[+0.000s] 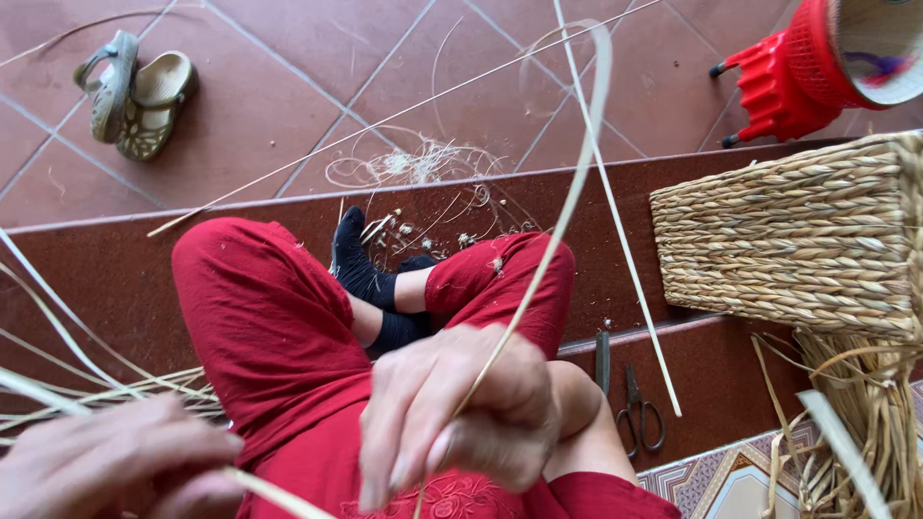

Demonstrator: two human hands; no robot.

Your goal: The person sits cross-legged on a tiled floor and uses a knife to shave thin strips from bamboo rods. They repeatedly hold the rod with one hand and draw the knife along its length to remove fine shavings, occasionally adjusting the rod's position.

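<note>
right hand pinched on a long strip arcing up over the lap | left hand closed round more strips | scissors on the step edge, basket beside them

- Right hand bottom centre, pinching reed strip arching to top centre.
- Left hand bottom left, reed bundle just above it.
- Woven basket right, on step.
- Scissors lower right, below basket.
- Sandals upper left, on floor.
- Plastic stool upper right.
</note>
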